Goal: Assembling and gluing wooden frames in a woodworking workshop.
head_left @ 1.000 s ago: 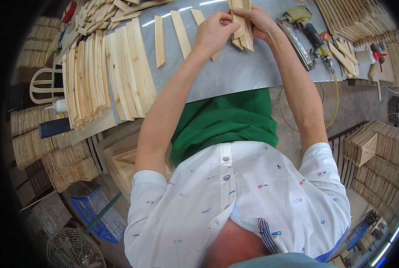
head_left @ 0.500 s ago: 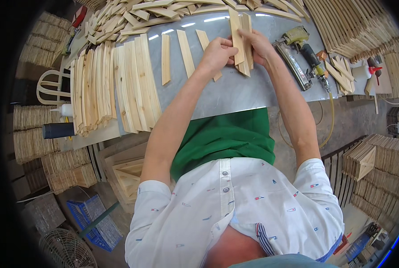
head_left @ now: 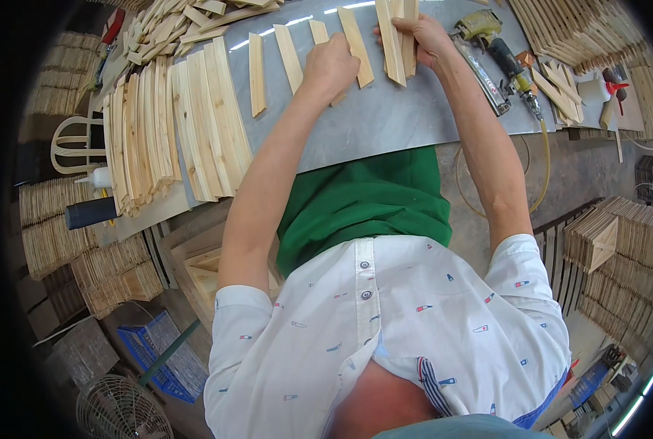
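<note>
My left hand (head_left: 331,67) is closed, its fingers curled at the left edge of a pale wooden slat (head_left: 354,45) on the grey metal tabletop; its fingertips are partly hidden. Beneath that hand is another slat (head_left: 318,31), mostly covered. Farther left lie two more slats (head_left: 257,73) (head_left: 288,57), spaced apart with angled ends. My right hand (head_left: 424,38) grips a pair of slats, a front slat (head_left: 390,47) and one behind it (head_left: 409,53), thumb across their upper part.
Rows of longer wooden slats (head_left: 209,121) cover the table's left, with a loose pile (head_left: 173,28) behind. Right of my right hand lies a nail gun (head_left: 491,62) with a yellow hose (head_left: 544,161). A white glue bottle (head_left: 593,91) and stacked wooden frames (head_left: 579,33) stand farther right.
My left hand has come away from the held slats and moved left; one more slat lies beside the row. My right hand still holds slats. The whole view has shifted slightly.
</note>
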